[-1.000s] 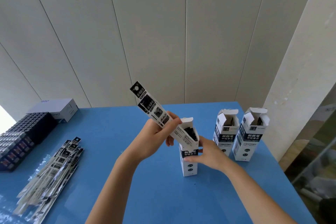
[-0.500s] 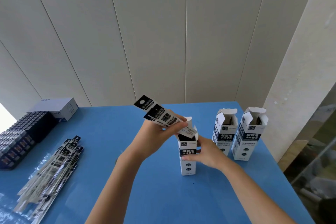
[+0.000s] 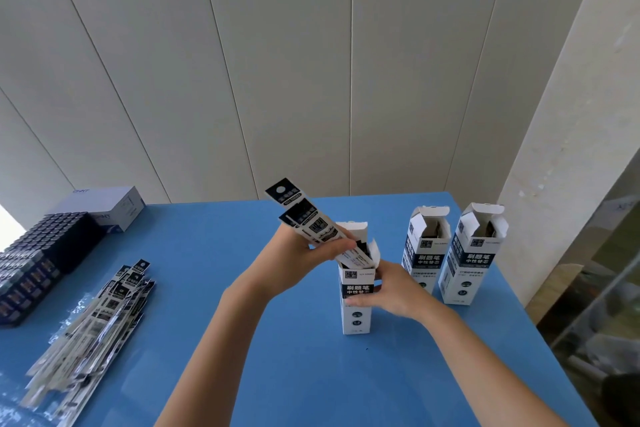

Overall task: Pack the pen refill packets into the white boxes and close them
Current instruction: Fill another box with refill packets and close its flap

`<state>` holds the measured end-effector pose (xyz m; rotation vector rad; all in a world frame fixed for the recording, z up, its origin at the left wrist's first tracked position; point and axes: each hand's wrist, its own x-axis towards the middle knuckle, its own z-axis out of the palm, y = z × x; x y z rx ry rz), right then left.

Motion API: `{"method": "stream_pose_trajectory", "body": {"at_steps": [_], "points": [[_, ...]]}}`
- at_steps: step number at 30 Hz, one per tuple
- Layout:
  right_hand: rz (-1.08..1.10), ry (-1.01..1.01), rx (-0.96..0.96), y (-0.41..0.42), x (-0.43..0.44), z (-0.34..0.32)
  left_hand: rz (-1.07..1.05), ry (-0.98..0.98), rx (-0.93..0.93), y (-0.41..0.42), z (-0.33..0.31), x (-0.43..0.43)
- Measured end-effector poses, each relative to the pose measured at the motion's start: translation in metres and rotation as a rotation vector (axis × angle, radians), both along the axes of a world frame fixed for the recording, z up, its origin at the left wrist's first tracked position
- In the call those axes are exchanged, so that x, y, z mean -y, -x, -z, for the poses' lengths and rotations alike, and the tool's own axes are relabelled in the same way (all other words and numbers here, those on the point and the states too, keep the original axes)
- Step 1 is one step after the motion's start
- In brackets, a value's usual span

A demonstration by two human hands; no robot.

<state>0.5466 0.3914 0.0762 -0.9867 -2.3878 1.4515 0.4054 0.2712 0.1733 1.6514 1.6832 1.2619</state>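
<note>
Insertion step: your left hand (image 3: 298, 263) pinches the refill packets (image 3: 304, 218), tips inside the centre-frame white box (image 3: 356, 305), which your right hand (image 3: 391, 291) grips. Next, straighten them and push down

White boxes: three on the counter (image 3: 242, 340), namely the nearest box (image 3: 356, 321), the middle box (image 3: 420, 263) and the end box (image 3: 471, 263). Held packets (image 3: 301, 215): at least two header cards show, overlapped; the full number cannot be told. Loose packets: one pile (image 3: 93, 319), too overlapped to count. Pale carton (image 3: 110, 206): one. Black stock block (image 3: 38, 253): one mass, units too small to count. Hands: two, the left hand (image 3: 294, 263) and the right hand (image 3: 398, 291)
</note>
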Motion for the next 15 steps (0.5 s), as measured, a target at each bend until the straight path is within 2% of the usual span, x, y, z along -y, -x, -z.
{"method": "stream_pose_trajectory", "body": {"at_steps": [7,15], "points": [[-0.013,-0.019,0.022,0.003,0.001,-0.001,0.052,0.030,-0.169,-0.001,-0.010,-0.007],[-0.039,-0.020,0.023,0.007,0.002,-0.003,0.035,0.041,-0.208,0.002,0.001,-0.018]]}}
